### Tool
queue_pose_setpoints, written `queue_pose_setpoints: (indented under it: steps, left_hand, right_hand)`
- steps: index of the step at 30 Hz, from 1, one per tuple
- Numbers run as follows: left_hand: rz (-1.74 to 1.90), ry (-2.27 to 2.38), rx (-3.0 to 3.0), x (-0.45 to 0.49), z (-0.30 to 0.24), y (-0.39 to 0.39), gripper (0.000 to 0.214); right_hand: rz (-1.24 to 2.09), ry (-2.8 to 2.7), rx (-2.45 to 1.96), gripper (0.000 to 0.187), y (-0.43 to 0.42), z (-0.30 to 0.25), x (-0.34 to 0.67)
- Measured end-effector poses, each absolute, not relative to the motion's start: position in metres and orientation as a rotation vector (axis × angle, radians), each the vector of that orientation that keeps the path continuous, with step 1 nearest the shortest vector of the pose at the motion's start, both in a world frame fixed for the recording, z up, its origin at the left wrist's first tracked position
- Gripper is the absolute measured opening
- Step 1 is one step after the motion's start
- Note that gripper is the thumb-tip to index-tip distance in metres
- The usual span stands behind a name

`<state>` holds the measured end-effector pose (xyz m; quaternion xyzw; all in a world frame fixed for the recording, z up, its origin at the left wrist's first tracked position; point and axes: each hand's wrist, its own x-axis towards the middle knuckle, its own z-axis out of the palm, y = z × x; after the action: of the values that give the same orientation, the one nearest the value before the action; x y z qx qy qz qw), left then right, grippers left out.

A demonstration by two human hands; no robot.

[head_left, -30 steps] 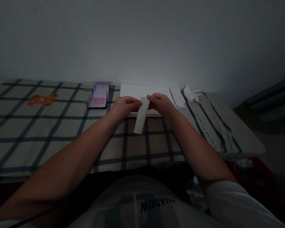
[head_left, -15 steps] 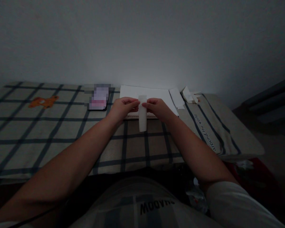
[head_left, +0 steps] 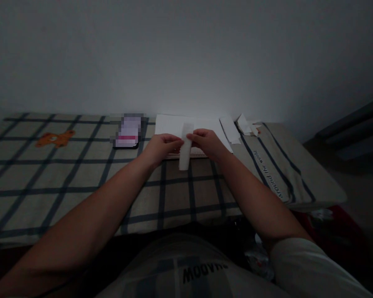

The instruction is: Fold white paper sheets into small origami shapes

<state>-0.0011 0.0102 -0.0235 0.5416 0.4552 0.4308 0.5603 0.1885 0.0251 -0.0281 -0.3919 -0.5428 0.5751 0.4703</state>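
A narrow strip of white paper (head_left: pixel 184 159) is held up between my two hands, its long side nearly upright and its top leaning a little right. My left hand (head_left: pixel 164 147) pinches its left edge near the middle. From the right, my right hand (head_left: pixel 207 142) grips the strip between thumb and fingers, slightly higher. Behind and below the hands lie white sheets of paper (head_left: pixel 170 123) on what looks like a notebook, whose pinkish front edge (head_left: pixel 199 156) shows under them. The fingertips hide part of the strip.
The table has a checked cloth (head_left: pixel 143 198) with printed lettering at the right. A phone (head_left: pixel 128 131) lies to the left, and beyond it an orange bear-shaped piece (head_left: pixel 55 139). Right of the sheets are a cut paper piece (head_left: pixel 230 129) and crumpled scraps (head_left: pixel 248 125). A wall stands behind.
The strip has gone from straight upright to slightly tilted, its lower end shifting left. My left hand sits a little lower on it. The view has shifted slightly.
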Motion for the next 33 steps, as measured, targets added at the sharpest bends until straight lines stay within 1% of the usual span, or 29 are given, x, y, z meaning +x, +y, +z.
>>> queue_pose_setpoints:
  steps: [5,11,17,22,28,33]
  left_hand:
    - [1.092,1.152,1.402,-0.0032,-0.0175,0.0091,0.022]
    - [1.069,1.179,1.480,-0.0067,-0.0193,0.0142,0.020]
    - [1.065,1.131,1.416,-0.0065,-0.0228,0.0163,0.020]
    - [1.017,1.080,1.293,-0.0037,-0.0184,0.0127,0.018]
    - [0.983,1.089,1.291,-0.0024,-0.0163,0.0112,0.017]
    - [0.971,1.126,1.331,-0.0038,-0.0184,0.0108,0.015]
  right_hand:
    - [1.490,-1.313,-0.927,0.035,0.0257,-0.0277,0.1891]
    - [1.433,-1.304,-1.009,0.033,0.0288,-0.0315,0.1928]
    - [1.368,-1.322,-1.002,0.030,0.0275,-0.0311,0.1929]
    - [1.441,-1.300,-0.965,0.034,0.0279,-0.0308,0.1927]
    - [1.267,-1.330,-0.993,0.035,0.0277,-0.0301,0.1901]
    - [1.302,-1.341,-1.031,0.033,0.0283,-0.0327,0.1900]
